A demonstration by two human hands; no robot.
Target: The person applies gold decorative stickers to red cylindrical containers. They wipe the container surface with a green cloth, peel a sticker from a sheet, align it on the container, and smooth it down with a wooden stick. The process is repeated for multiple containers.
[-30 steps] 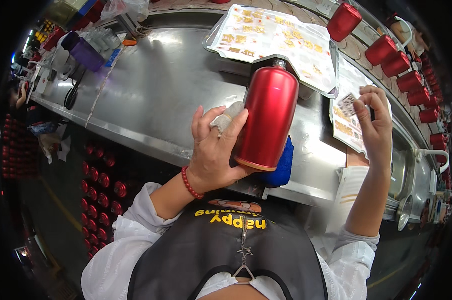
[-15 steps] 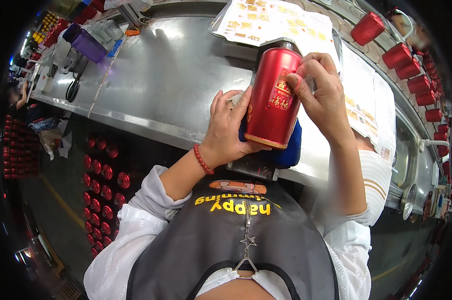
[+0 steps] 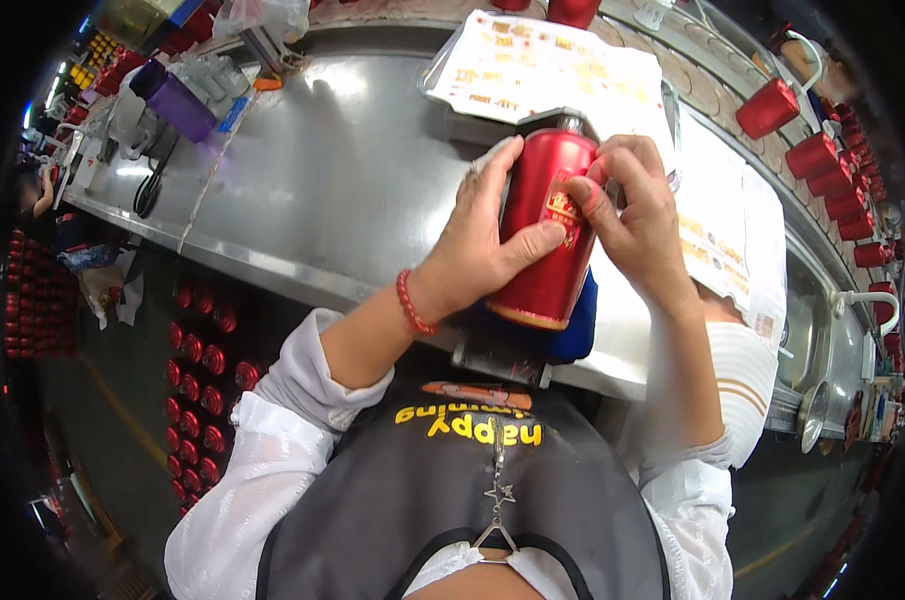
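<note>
A steel worktable is stretching across the upper half of the view, and printed sheets are lying on it just behind the hands, with more sheets running off to the right. A row of red cups is curving along the right rim, and a purple container is sitting among clutter at the far left of the table. A blue pad is lying at the table's near edge, right under the bottle.

The red bottle is standing tilted between the two hands, its base over the blue pad and its dark neck pointing away from the person. The left hand is wrapping around the bottle's left side, thumb lying across the front and fingers curled behind it, with a red bead bracelet on the wrist. The right hand is pressing against the bottle's upper right side, fingers bent and pinched close together at the label.

The left fingertips are hiding behind the bottle, and something pale is showing beside them that is hard to make out. The bottle's cap is partly covered by the right hand.
</note>
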